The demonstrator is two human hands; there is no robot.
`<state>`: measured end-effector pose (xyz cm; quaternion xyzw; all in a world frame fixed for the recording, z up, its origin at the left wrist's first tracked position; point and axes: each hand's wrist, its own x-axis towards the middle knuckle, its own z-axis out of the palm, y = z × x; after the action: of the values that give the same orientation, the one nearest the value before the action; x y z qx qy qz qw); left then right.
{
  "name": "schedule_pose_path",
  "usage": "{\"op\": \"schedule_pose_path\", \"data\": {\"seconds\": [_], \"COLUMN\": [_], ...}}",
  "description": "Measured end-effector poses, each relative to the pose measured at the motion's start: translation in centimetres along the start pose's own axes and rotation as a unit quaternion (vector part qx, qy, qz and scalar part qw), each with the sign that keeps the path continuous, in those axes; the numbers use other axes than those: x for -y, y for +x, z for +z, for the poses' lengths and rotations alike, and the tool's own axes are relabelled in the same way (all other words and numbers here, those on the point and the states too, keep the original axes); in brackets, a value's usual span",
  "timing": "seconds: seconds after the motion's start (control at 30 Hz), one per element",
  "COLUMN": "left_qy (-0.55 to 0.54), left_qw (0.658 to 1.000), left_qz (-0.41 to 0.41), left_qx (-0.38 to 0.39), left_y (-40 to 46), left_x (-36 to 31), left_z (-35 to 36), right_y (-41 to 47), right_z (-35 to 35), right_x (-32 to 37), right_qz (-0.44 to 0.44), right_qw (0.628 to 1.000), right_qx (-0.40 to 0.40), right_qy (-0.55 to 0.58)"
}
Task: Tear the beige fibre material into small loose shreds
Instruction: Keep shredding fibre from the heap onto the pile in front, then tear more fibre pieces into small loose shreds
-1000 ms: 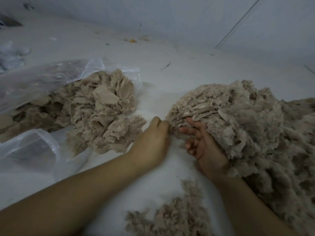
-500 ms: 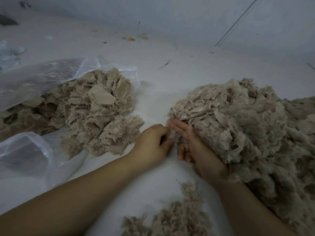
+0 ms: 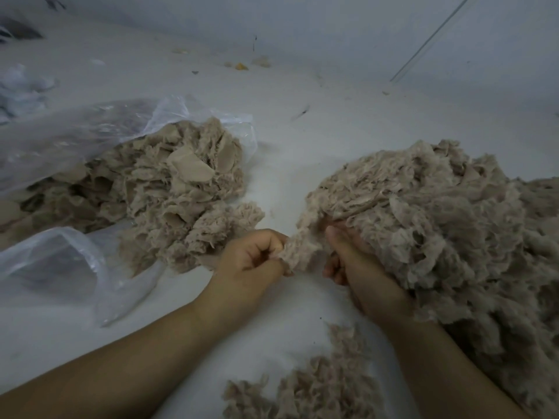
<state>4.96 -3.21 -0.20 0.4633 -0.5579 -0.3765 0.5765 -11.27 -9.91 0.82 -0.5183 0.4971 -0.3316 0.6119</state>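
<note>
A big fluffy heap of beige fibre (image 3: pixel 429 225) fills the right side of the white floor. My left hand (image 3: pixel 252 257) pinches a tuft of fibre (image 3: pixel 299 247) that still hangs from the heap's left edge. My right hand (image 3: pixel 357 267) grips the heap just right of that tuft, its fingers partly buried in the fibre. A second mound of coarser, flaky beige material (image 3: pixel 169 195) spills from a clear plastic bag (image 3: pixel 60 140) on the left. Loose shreds (image 3: pixel 308 385) lie on the floor between my forearms.
More clear plastic (image 3: pixel 69 261) lies crumpled at the lower left. White scraps (image 3: pixel 21 89) sit at the far left, and small bits of debris (image 3: pixel 242 66) lie near the wall at the back. Bare white floor runs between the two mounds.
My left hand has taken hold of a tuft and drawn it leftward out of the heap. My right hand has closed on the heap beside it.
</note>
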Motion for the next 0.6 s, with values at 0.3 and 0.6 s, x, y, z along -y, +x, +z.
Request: {"op": "schedule_pose_path", "data": {"seconds": [0.3,0.6], "left_qy": [0.158,0.134], "left_qw": [0.984,0.981], "left_qz": [0.072,0.113], "left_qx": [0.029,-0.086], "left_y": [0.0,-0.9], "left_x": [0.4,0.3], "left_z": [1.8,0.1], "right_y": [0.5,0.5], "right_z": [0.7,0.7], "right_x": [0.2,0.4], "right_qz": [-0.036,-0.009], "right_qw": [0.999,0.996], "right_qx": [-0.027,-0.073], "right_qy": [0.005,0.043]}}
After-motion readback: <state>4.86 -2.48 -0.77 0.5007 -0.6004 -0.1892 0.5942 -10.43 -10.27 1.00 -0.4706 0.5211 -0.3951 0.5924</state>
